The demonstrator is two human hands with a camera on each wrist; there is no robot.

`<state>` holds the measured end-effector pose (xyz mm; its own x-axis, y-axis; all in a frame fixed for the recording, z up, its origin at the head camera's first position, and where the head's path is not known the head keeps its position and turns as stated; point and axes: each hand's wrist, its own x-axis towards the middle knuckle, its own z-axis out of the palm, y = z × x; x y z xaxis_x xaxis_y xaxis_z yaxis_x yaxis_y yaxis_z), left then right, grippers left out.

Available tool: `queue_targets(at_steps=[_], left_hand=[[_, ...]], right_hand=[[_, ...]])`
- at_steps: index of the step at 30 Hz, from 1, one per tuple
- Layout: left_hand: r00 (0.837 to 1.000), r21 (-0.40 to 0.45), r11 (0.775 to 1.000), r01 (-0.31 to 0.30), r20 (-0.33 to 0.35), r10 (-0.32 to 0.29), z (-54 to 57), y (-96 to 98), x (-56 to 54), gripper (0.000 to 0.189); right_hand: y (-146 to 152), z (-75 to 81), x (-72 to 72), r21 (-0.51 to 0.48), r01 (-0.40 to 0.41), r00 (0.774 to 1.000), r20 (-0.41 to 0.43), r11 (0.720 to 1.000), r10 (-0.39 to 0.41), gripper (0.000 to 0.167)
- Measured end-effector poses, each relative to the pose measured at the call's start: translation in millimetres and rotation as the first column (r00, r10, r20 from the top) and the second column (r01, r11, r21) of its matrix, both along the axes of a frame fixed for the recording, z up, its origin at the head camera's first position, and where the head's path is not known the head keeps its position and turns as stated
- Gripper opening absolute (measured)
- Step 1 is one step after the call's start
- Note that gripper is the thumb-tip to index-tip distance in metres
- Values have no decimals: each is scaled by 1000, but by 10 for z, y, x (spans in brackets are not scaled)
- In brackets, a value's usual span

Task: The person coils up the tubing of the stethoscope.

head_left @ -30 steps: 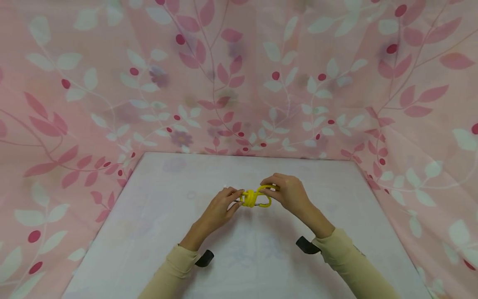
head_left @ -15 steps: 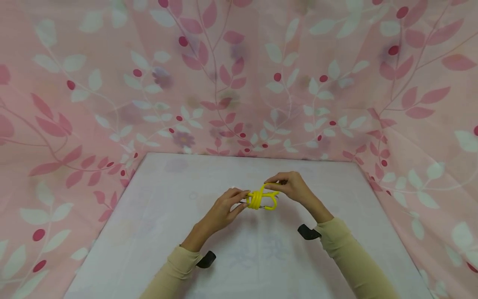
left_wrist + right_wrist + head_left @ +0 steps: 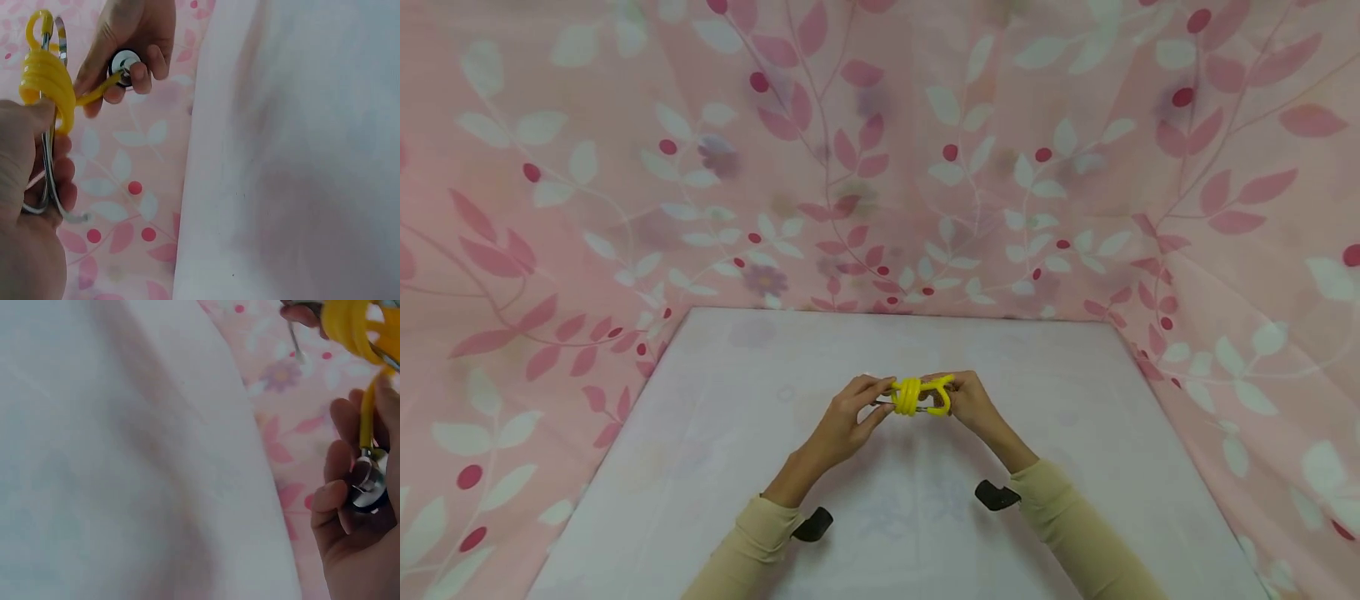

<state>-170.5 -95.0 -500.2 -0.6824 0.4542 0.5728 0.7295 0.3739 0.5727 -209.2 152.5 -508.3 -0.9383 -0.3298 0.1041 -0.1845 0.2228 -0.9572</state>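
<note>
A stethoscope (image 3: 908,397) is held up over the table, its yellow tubing wound in several turns around its metal ear tubes (image 3: 49,162). My left hand (image 3: 848,418) pinches the ear-tube end, thumb and fingers on either side of the metal. At the other end, my right hand (image 3: 976,412) sits behind the yellow loop, partly hidden by it in the head view. In both wrist views its fingers curl around the round chest piece (image 3: 369,490), from which a short length of tubing (image 3: 97,95) runs to the coil.
Below the hands lies a white-covered table (image 3: 895,533). Pink cloth with leaf patterns (image 3: 880,167) rises behind the table and along both sides. Dark wrist-camera mounts (image 3: 997,496) stick out from both sleeves.
My right hand has come down and left, from pulling the tubing out above the coil to behind the loop. My left hand keeps its grip in nearly the same place.
</note>
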Motion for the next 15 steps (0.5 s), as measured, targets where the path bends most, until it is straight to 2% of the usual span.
queue_targets(at_steps=[4,7,11,15], left_hand=[[996,5,996,-92,-12,92,-23,19,-5,47],[988,-1,988,-156,-8,156,-58,33,-16,44],[971,-14,971,-240,-5,240,-116,43,-49,41],[952,-39,951,-305,11,306,-167,57,-82,38]], right_hand=[[-152,-126,89,-7,82,994,66,997,-81,23],[-245,-202,174,29,72,994,80,997,-74,27],[-332,-247,278,86,25,1000,-21,996,-23,32],[-403,-234,364,136,78,985,-167,988,-54,31]])
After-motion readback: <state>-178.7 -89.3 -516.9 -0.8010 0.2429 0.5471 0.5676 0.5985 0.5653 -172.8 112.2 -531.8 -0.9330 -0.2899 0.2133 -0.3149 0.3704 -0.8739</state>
